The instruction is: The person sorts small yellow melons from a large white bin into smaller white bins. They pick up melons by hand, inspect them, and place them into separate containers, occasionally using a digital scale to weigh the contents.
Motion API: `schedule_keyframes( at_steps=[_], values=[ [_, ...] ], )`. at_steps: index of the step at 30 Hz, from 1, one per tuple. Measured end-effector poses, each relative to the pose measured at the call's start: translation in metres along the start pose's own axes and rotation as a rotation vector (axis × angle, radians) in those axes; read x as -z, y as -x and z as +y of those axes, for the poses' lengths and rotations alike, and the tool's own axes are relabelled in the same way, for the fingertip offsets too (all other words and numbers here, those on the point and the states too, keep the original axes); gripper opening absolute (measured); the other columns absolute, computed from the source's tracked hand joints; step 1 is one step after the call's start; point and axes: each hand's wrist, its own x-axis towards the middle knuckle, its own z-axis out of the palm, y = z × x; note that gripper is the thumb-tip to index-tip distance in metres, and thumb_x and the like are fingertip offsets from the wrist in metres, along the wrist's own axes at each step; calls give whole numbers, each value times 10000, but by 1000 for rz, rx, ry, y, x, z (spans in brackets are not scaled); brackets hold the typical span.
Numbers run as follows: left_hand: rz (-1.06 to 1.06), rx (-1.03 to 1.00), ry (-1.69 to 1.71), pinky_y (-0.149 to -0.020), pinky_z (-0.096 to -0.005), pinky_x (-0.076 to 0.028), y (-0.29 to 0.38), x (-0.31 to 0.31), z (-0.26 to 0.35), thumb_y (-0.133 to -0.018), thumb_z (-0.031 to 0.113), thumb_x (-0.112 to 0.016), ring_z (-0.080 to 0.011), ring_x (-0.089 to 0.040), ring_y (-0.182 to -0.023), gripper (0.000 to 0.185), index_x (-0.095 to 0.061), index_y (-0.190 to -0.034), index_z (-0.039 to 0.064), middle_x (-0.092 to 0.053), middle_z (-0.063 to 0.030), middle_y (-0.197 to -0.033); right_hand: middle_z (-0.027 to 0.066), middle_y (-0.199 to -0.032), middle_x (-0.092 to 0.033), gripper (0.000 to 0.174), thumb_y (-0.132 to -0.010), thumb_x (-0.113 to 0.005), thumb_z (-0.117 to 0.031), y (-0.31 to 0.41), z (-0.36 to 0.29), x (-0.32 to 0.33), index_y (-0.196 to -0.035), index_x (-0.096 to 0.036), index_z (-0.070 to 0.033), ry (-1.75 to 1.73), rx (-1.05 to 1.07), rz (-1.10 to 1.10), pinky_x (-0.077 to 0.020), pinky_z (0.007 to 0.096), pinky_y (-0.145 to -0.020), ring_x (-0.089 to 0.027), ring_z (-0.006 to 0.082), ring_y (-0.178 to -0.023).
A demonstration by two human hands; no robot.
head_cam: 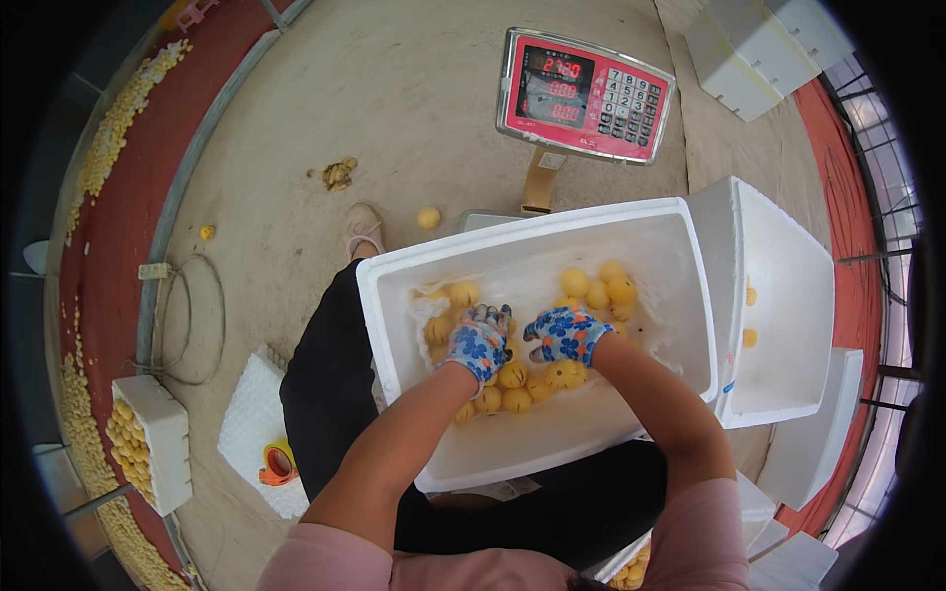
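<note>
A large white polystyrene foam box [532, 451] lies tilted before me, across my legs. Round yellow fruits [515, 400] with dark streaks, which look like pepino melons, are gathered in it in two loose groups. My left hand [479, 341], in a flower-printed glove with dark fingertips, rests over the left group, fingers spread; whether it grips a fruit is hidden. To its right, my right hand [569, 336] wears the same kind of glove. Its fingers point left, thumb apart, with nothing visible between them. Several fruits touch or lie close around it. Thin white lining [658, 295] shows inside the box.
Beyond the box stands an electronic scale with a lit red display [584, 96]. At right, another foam box [783, 310] sits against mine. A tape dispenser [278, 464] lies on a white sheet [251, 428]. A fruit-filled box [166, 447] and a cable [220, 295] are at left.
</note>
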Motion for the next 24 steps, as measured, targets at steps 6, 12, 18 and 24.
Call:
schedule_keyframes(
  at_steps=[6, 12, 18, 24],
  values=[
    [151, 163, -283, -1074, -404, -185, -7, -31, 16, -801, 366, -542, -292, -346, -1234, 731, -254, -1378, 23, -342, -154, -1374, 150, -1122, -551, 358, -752, -639, -268, 27, -35, -21, -1044, -597, -65, 296, -81, -248, -493, 365, -776, -590, 326, -974],
    [-86, 30, -307, -1073, -502, -174, 27, -2, 31, -883, 129, -402, -411, -237, -1332, 601, -190, -1432, 4, -231, -217, -1464, 184, -1128, -526, 429, -744, -673, -269, 3, -14, -6, -1096, -553, -56, -206, -147, 329, -470, 403, -840, -567, 350, -990],
    [-188, 14, -90, -1065, -503, -182, 33, 19, 22, -871, 151, -418, -398, -261, -1296, 567, -241, -1386, -6, -280, -211, -1409, 192, -1200, -521, 471, -783, -665, -247, -76, -9, -17, -1190, -521, -58, -527, -280, 586, -443, 374, -909, -531, 341, -1086],
    [98, 99, -143, -1004, -484, -296, 26, -10, 30, -818, 165, -546, -332, -456, -1183, 379, -576, -1180, 55, -546, -129, -1222, 182, -1168, -559, 566, -816, -533, -48, -70, 23, -40, -1357, -388, -125, -583, -98, 419, -459, 365, -901, -561, 324, -1060]
  ],
)
